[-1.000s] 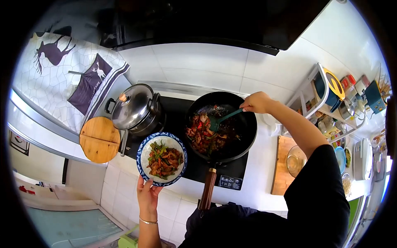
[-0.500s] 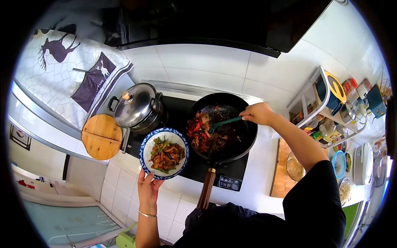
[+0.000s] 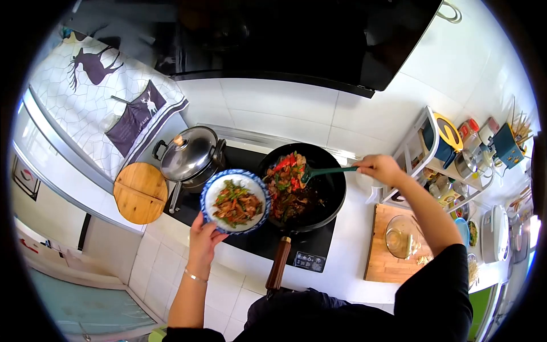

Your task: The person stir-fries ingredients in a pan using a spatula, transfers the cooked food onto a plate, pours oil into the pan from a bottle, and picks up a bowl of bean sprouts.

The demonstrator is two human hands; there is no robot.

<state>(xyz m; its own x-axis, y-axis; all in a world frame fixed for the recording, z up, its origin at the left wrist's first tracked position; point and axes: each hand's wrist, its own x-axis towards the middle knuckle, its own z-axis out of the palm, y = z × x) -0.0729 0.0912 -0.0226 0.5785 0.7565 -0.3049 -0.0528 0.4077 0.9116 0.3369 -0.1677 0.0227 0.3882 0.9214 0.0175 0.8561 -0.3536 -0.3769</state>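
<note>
My left hand [image 3: 204,236] grips the near-left rim of a blue-and-white plate [image 3: 261,194], held up at the left side of the black frying pan [image 3: 336,208]. Cooked meat with green peppers [image 3: 236,204] lies on the plate. My right hand [image 3: 380,169] is closed on the handle of a dark green spatula [image 3: 330,170], whose head reaches into the pan. There it touches a heap of meat and red peppers [image 3: 290,179] in the pan's left half. The pan's wooden handle [image 3: 278,265] points toward my body.
A lidded steel pot [image 3: 191,157] stands on the cooktop [image 3: 310,245] behind the plate, beside a round wooden board [image 3: 141,194]. To the right are a cutting board [image 3: 379,259] with a glass bowl [image 3: 402,236], and a seasoning rack [image 3: 433,159]. A range hood [image 3: 273,45] hangs above.
The plate has moved right and tilts more toward the pan. My right hand has shifted right with the spatula, and the food in the pan is heaped toward the back left.
</note>
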